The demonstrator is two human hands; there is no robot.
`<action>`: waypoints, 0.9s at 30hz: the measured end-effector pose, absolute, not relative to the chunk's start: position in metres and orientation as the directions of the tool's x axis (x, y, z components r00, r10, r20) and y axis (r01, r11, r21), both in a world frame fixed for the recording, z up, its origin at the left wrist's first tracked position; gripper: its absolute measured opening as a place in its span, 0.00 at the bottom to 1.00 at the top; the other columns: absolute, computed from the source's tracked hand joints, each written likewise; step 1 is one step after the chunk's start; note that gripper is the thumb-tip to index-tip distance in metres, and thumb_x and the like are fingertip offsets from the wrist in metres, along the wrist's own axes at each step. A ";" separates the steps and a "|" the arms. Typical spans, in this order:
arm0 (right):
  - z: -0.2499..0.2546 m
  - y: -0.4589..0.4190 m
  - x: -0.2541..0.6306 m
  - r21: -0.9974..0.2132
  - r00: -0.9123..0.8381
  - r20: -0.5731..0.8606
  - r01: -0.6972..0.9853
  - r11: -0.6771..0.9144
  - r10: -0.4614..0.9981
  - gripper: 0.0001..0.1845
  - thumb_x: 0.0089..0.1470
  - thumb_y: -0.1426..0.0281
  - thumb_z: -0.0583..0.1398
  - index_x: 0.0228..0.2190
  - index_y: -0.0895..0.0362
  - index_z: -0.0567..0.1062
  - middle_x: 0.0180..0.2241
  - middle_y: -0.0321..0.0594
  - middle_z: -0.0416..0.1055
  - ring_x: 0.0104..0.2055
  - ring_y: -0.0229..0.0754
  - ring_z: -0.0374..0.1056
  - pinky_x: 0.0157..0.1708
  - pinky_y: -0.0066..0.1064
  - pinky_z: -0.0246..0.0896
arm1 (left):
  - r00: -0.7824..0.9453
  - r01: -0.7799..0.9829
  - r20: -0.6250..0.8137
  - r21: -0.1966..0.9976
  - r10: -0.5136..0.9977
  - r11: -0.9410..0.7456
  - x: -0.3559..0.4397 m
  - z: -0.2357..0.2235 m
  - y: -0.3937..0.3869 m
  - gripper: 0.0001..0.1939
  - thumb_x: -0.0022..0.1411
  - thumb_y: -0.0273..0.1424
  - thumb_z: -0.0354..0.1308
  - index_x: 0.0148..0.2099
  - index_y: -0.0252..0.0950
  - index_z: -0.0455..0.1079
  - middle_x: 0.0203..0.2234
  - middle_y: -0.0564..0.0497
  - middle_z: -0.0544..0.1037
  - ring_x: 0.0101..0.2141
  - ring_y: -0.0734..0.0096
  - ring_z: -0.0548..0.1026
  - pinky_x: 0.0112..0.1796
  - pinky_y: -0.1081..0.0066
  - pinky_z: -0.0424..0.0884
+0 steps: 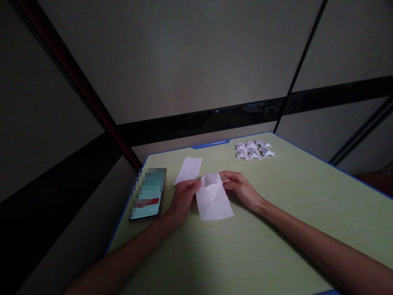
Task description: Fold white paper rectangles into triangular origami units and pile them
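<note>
A white sheet of paper (215, 201), creased and partly folded at its far end, is held just over the table between my two hands. My left hand (184, 197) pinches its upper left edge, thumb on top. At the upper right edge, my right hand (239, 187) grips the paper with bent fingers, some of them hidden behind it. The far end stands up in a small open fold, and crease lines run diagonally across the near part. Just beyond my left hand lies a flat white paper (189, 170).
A phone (149, 196) with a lit screen, partly blurred, lies left of my left hand. Several folded paper figures (254, 150) stand in two rows at the back right. The light green table (276, 254) has a blue edge and meets panelled walls (199, 61) behind.
</note>
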State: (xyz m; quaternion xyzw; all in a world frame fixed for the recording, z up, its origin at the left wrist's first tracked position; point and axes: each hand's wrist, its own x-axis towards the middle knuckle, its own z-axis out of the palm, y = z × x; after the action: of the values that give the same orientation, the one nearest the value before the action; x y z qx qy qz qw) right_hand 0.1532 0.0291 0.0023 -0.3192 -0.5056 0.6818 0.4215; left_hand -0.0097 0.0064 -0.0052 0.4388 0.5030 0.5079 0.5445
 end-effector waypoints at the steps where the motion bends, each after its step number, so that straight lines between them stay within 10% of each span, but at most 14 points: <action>1: 0.003 0.030 0.154 -0.947 -0.431 -0.014 -0.284 -0.151 0.902 0.08 0.34 0.77 0.56 0.23 0.61 0.70 0.15 0.33 0.66 0.17 0.31 0.60 0.19 0.22 0.53 | -0.012 -0.119 -0.107 0.987 0.994 0.105 -0.010 -0.005 0.006 0.14 0.41 0.38 0.59 0.20 0.29 0.66 0.13 0.55 0.65 0.17 0.79 0.61 0.20 0.77 0.53; 9: 0.006 0.030 0.158 -0.832 -0.591 -0.119 -0.379 -0.405 0.798 0.10 0.39 0.68 0.61 0.18 0.62 0.66 0.16 0.31 0.62 0.17 0.29 0.61 0.16 0.19 0.59 | 0.092 -0.145 -0.147 0.976 0.985 0.160 -0.009 -0.008 0.005 0.13 0.42 0.36 0.59 0.21 0.29 0.66 0.15 0.53 0.68 0.17 0.79 0.62 0.20 0.77 0.53; 27: 0.006 0.027 0.157 -0.927 -0.674 -0.114 -0.192 -0.322 0.730 0.13 0.42 0.64 0.60 0.20 0.63 0.65 0.15 0.29 0.58 0.14 0.25 0.52 0.11 0.17 0.43 | 0.084 -0.016 -0.171 0.985 0.982 0.173 -0.005 0.002 0.001 0.14 0.40 0.37 0.59 0.16 0.30 0.65 0.09 0.56 0.64 0.13 0.82 0.57 0.16 0.78 0.47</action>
State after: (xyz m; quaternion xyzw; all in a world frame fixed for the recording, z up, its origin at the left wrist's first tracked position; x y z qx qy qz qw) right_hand 0.1566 0.0268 0.0059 -0.2698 -0.4986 0.7671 0.3002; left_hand -0.0050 0.0010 0.0021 0.4693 0.5145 0.4396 0.5673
